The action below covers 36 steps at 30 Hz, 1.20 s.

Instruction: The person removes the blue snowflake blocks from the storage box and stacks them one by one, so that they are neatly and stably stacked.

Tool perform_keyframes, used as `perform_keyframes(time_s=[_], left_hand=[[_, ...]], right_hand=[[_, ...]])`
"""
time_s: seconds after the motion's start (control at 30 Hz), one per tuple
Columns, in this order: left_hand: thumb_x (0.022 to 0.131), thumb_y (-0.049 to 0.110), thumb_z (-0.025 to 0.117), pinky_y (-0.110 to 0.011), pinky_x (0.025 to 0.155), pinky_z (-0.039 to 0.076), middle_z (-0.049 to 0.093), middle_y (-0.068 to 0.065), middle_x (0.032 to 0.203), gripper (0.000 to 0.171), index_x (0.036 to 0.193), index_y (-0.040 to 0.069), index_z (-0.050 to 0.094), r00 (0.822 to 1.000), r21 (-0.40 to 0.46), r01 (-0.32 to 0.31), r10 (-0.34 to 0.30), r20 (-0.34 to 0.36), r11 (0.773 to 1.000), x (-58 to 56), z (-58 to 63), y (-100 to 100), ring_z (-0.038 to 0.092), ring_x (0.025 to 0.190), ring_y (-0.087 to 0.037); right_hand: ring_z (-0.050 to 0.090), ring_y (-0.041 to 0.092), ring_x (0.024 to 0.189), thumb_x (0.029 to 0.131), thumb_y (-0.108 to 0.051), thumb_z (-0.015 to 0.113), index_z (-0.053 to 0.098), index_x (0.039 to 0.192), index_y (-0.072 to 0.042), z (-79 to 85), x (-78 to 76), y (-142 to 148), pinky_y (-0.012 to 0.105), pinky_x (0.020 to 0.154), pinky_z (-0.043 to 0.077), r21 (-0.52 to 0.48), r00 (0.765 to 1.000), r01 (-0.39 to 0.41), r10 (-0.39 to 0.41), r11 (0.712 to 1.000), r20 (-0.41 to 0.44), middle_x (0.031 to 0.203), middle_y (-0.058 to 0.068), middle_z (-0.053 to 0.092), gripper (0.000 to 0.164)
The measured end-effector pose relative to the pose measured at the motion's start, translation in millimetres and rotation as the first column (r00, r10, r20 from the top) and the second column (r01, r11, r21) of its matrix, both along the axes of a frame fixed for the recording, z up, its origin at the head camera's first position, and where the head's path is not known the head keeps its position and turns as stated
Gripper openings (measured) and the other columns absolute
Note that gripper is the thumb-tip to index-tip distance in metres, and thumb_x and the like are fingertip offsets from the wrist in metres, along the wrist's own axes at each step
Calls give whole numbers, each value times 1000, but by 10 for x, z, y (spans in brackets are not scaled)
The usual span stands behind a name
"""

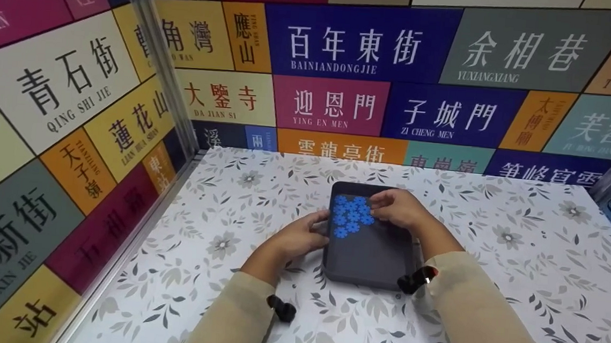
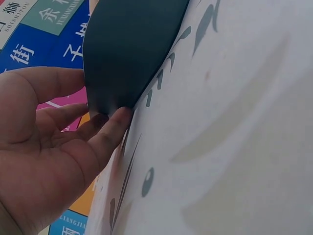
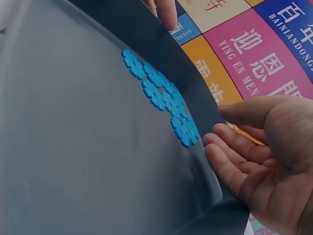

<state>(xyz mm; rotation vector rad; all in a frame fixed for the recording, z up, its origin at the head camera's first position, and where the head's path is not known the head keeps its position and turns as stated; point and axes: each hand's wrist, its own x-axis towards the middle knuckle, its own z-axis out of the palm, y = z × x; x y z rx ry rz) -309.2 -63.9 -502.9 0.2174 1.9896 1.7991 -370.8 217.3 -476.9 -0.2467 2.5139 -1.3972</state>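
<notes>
A dark grey rectangular tray (image 1: 369,256) lies on the table, with several blue flower-shaped plastic pieces (image 1: 346,215) gathered toward its far left part. My left hand (image 1: 296,241) touches the outside of the tray's left wall; the left wrist view shows its fingertips along that dark wall (image 2: 129,44). Over the tray's far right part is my right hand (image 1: 401,208), its fingertips beside the blue pieces. In the right wrist view the right hand's fingers (image 3: 232,164) reach over the rim near the blue pieces (image 3: 161,95), and no piece shows between thumb and fingers.
A white cloth with grey leaves and flowers (image 1: 225,244) covers the table. Panels of colourful Chinese place-name signs (image 1: 357,46) stand behind and at both sides. Black wrist devices (image 1: 282,309) sit at both sleeves.
</notes>
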Motion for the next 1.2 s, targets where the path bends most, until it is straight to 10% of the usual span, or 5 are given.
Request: perform_keyframes(time_s=[1.2], left_hand=[[94, 0, 64, -48, 133, 32, 43, -7, 172, 81, 168, 19, 36, 999, -70, 17, -20, -45, 997, -1, 1, -53, 36, 162, -30]], right_hand=[[68, 24, 104, 84, -10, 88, 77, 122, -6, -85, -166, -68, 33, 88, 57, 276, 998, -66, 63, 959, 20, 117, 14, 75, 39]])
